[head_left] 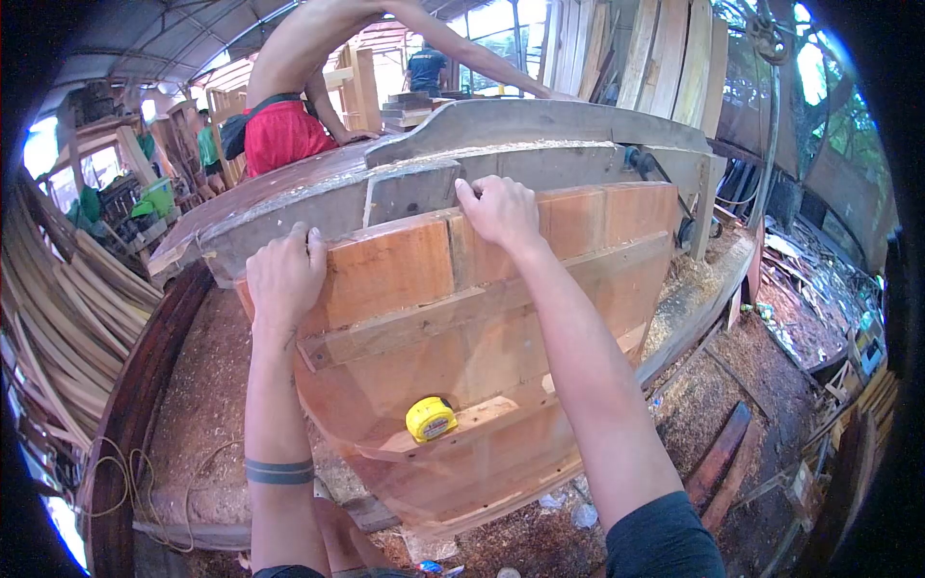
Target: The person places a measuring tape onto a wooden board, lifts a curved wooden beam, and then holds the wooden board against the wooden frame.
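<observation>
A wide reddish-brown wooden panel (385, 272) stands tilted in front of me, made of joined planks with battens across its face. My left hand (287, 275) is closed over its top edge near the left end. Farther right, my right hand (503, 212) grips the same edge, its thumb along the top. A yellow tape measure (430, 419) rests on a lower batten, touched by neither hand. Fingertips of both hands are hidden behind the panel.
Behind the panel is a long workbench (289, 212) bearing a curved board (540, 123) and a dark power tool (641, 162). A person in red shorts (284, 137) leans over it. Bent strips (72, 318) are stacked left; sawdust and wood offcuts (723, 462) lie right.
</observation>
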`<state>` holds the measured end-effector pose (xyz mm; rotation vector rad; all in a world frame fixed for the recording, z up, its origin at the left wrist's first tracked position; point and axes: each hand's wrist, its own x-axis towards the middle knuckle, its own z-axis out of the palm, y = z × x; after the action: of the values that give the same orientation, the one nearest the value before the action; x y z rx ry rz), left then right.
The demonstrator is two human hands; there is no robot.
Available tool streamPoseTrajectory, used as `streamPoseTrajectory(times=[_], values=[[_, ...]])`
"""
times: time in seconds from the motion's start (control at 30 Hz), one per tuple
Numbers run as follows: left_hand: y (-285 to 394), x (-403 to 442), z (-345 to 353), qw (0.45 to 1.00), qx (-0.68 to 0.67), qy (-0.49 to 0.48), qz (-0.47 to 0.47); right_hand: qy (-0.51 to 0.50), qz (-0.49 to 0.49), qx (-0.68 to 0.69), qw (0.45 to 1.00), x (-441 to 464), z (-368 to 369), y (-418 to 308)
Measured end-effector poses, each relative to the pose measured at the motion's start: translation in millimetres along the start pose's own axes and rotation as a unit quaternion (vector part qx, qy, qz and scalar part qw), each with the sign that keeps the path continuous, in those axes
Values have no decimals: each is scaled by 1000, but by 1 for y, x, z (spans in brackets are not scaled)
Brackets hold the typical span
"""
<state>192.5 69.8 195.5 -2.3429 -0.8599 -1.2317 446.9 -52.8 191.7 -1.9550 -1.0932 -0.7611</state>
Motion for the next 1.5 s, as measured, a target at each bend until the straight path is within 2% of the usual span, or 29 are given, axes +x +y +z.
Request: streamPoseTrajectory(times=[0.87,0.97,1.07,1.23,1.5], values=[[0,0,0,999,5,-32,-17,-15,8,5,1000,0,-4,-2],[2,-1,-2,1000,-1,-10,-14,-34,9,3,999,0,-5,-1],[-6,0,8,1000,9,23,10,15,-13,-7,1000,0,5,3],[-7,0,7,1000,-4,16,4,-37,15,-15,999,2,-1,0],[-7,0,5,1000,-13,-1,-8,-60,31,-23,997,4,-2,-2]])
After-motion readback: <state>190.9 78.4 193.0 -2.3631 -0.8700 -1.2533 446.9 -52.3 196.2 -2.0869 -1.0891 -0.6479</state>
